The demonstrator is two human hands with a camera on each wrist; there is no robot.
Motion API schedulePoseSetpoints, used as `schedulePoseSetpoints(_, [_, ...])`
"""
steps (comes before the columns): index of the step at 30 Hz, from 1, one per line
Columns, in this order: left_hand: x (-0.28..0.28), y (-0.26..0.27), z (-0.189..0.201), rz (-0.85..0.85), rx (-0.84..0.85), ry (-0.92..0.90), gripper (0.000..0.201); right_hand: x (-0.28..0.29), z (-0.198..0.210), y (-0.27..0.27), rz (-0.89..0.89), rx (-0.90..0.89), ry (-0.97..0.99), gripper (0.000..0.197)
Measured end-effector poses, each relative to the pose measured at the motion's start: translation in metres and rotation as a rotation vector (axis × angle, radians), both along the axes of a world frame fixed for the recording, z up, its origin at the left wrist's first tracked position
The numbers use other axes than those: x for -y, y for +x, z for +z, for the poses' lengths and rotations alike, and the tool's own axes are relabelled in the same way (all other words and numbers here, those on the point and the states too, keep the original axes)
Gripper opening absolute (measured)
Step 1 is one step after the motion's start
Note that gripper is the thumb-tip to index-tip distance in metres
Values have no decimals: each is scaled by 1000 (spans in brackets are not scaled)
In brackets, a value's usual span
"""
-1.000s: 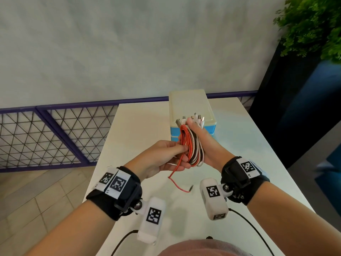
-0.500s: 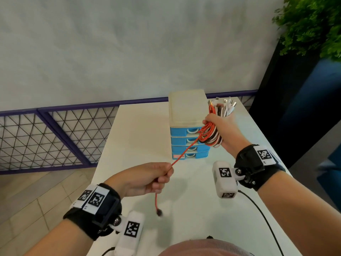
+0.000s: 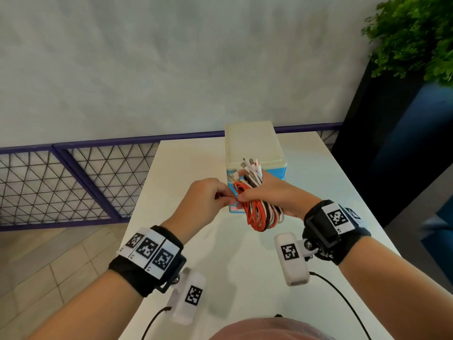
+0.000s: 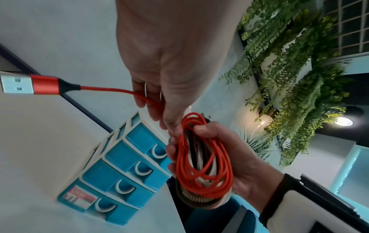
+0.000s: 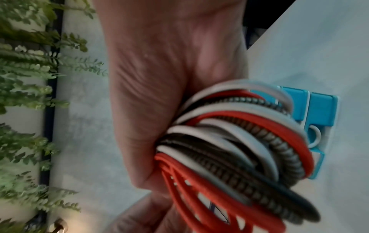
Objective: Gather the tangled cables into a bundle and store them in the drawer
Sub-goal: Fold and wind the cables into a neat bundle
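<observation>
The gathering looks nearly finished: the right hand (image 3: 274,192) curls its fingers and thumb round a coiled bundle of red, white, black and braided grey cables (image 3: 261,212), held in the air above the white counter (image 3: 245,253) and just in front of the small blue plastic drawer unit with a cream top (image 3: 252,146). The left hand (image 3: 206,200) is closed in a pinch on the last free end of the red braided cable (image 4: 111,90), right against the bundle; the left wrist view shows that end running out of the fingers to a red-sleeved USB plug (image 4: 30,84) sticking out sideways, away from the coil. So, as I judge it, what remains of the bundling is to tuck or wrap this tail in. Storing is all still to do: the blue drawers with white loop handles (image 4: 139,169) visible in the wrist view all appear pushed in, none opened, and nothing from the bundle is inside one. The bundle is an elongated loop, its long axis running roughly from the far end, where a cluster of white and metal connector plugs (image 3: 251,164) pokes out above the right hand towards the drawer unit, down to the near end, where the rounded loops hang below the palm towards the person. The coil is tilted, neither upright nor flat.
</observation>
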State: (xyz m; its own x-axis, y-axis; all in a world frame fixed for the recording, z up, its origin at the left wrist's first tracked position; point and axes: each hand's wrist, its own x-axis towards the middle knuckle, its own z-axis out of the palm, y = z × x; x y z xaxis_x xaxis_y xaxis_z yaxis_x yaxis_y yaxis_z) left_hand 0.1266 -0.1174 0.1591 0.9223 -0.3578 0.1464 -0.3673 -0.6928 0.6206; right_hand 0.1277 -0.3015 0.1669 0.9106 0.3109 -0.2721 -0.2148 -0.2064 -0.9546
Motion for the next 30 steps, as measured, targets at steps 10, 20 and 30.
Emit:
schedulePoseSetpoints(10, [-6,4,0,39,-123,15,15,0,-5,-10,50,-21,-13,29])
schedulePoseSetpoints(20, [-22,-1,10,84,-825,-486,14,6,-17,8,-174,69,-20,38])
schedulePoseSetpoints(30, [2,-8,13,55,-473,-283,9,-14,-23,9,-125,22,112,65])
